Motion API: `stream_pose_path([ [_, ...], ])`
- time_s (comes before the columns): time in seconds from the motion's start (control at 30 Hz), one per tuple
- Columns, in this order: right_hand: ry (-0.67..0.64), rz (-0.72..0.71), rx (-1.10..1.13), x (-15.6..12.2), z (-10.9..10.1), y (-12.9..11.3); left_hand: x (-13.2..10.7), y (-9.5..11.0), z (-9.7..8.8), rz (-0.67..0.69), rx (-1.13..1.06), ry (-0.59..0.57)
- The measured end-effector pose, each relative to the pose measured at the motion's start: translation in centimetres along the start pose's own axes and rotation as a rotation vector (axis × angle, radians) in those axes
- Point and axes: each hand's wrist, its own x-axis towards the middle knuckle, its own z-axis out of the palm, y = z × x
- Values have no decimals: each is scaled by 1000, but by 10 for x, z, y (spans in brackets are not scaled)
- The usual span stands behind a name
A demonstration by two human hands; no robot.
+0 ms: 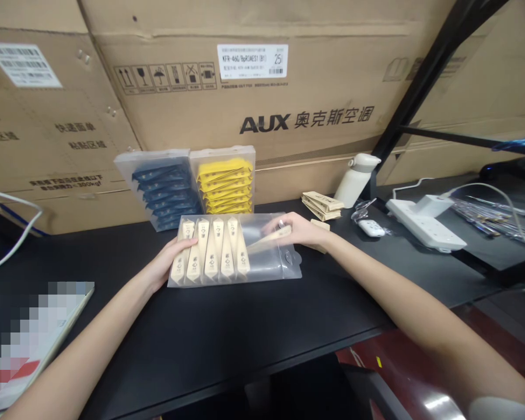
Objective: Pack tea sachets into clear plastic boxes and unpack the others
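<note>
A clear plastic box [265, 269] lies on the black table, with a row of several beige packets [211, 265] standing in its left part. Around the box's left end my left hand [165, 262] is closed, thumb over the front. At the right end, my right hand [301, 229] pinches one beige packet [271, 238], tilted at the box's open side beside the row. The flap [292, 262] on that end is folded outward. Partly behind my right wrist lies another beige packet [320, 226], and a small stack of beige packets [322, 204] sits farther back.
Behind stand a box of blue packets [166, 189] and a box of yellow packets [225, 184], against large cardboard cartons [179, 128]. To the right are a white bottle [356, 182], a white earbud case [371, 228], a power strip [426, 224] and several pens [490, 216].
</note>
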Motion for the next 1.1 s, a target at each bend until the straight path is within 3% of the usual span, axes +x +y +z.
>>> stream_pose_path([
  [0.1,177,-18,-320,0,3,4,1,-1,-1,-1,12,-13],
  [0.17,198,-58,-401,0,2,7,2,-1,-1,-2,24,-19],
  [0.3,126,-52,-217,0,-5,11,2,-1,1,1,33,-7],
  [0.5,-254,32,-38,-1,-18,11,0,1,4,-7,14,7],
  [0.8,-106,36,-187,-1,-13,6,2,-1,1,1,0,6],
  [0.93,-78,52,-66,0,-10,9,1,-1,3,2,-4,19],
  [1.1,-169,27,130,2,-15,13,-1,2,5,4,-2,33],
])
